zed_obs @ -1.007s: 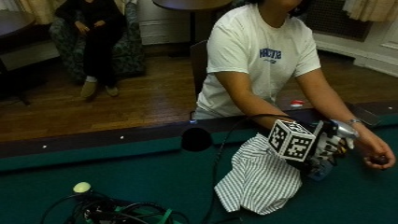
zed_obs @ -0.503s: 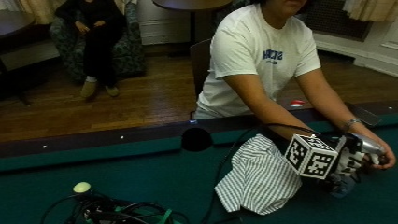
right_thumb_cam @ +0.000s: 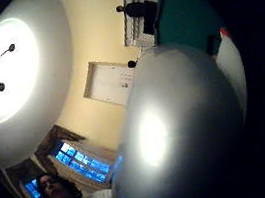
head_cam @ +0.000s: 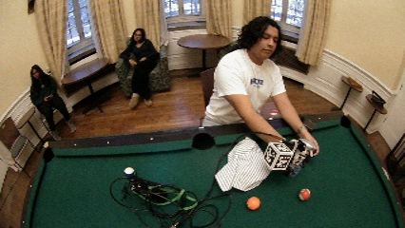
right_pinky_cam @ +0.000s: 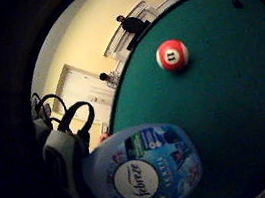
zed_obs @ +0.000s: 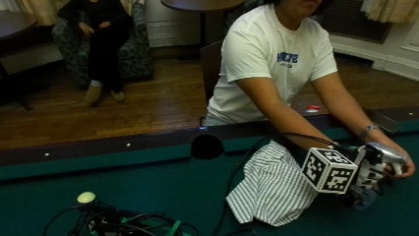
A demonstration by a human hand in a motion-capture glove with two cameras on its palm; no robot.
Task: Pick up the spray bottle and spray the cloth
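In the outside view a striped white cloth [zed_obs: 275,189] lies crumpled on the green felt near the rail pocket. Just right of it, my gloved right hand [zed_obs: 371,173] grips the spray bottle [zed_obs: 385,153] by its body, with the silver head uppermost and the bluish base [zed_obs: 361,202] low over the felt. The person's bare left hand [zed_obs: 404,166] rests against the bottle's head from the far side. In the little finger side palm view the bottle's Febreze label [right_pinky_cam: 144,173] is close to the palm. Its silvery body [right_thumb_cam: 178,132] fills the thumb side palm view.
A red striped ball [right_pinky_cam: 171,55] and an orange ball [head_cam: 253,203] lie on the felt in front of the hand. A tangle of cables [head_cam: 164,199] and a white ball [head_cam: 128,171] sit at the left. The pool table's rail [zed_obs: 131,147] and pocket [zed_obs: 207,146] are behind the cloth.
My gloved hand has moved right and slightly down with the bottle, from over the cloth's edge to just beside it. The cloth has stayed put.
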